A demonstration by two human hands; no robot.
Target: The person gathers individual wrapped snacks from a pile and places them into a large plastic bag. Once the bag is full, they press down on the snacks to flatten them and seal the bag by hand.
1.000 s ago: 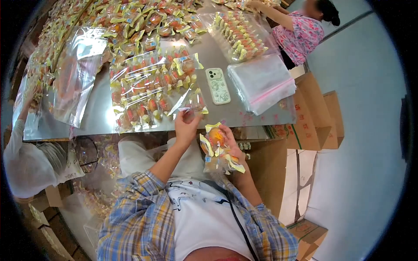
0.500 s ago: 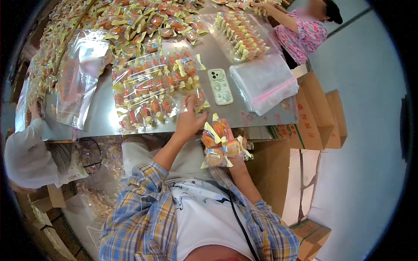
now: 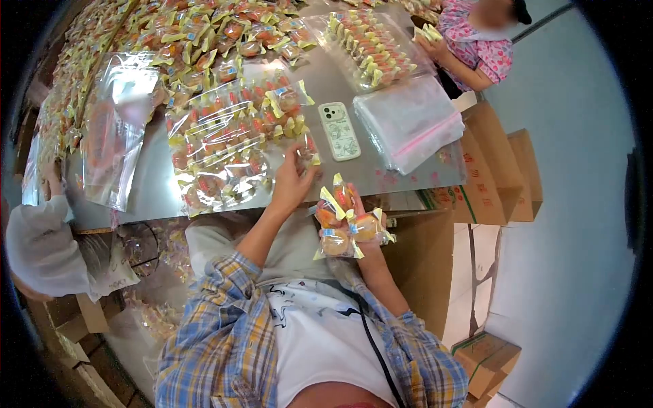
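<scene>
- A left hand (image 3: 292, 180) is seen stretched to the mouth of a part-filled clear bag (image 3: 224, 146), just left of the phone (image 3: 339, 130) lying on the steel table (image 3: 354, 178).
- Its fingertips are laid on one wrapped cake (image 3: 308, 146) at the bag's opening, just beside the phone. Whether that piece is pinched or only pressed cannot be told.
- A bunch of wrapped cakes (image 3: 343, 221) is clutched in the right hand (image 3: 360, 248), fingers closed around it, off the table edge below the phone.
- The step is judged to be bag-filling, with single pieces fed in from the held bunch and rows already laid inside.
- The next move is judged to call for the piece to be slid fully past the mouth, in line with the rows, and for another to be drawn from the bunch without loosening it.
- A stack of empty zip bags (image 3: 408, 122) is seen just right of the phone, with a loose heap of cakes (image 3: 197, 34) well beyond it.
- A co-worker's hand (image 3: 435, 47) is at work far beyond the phone, to its right.
</scene>
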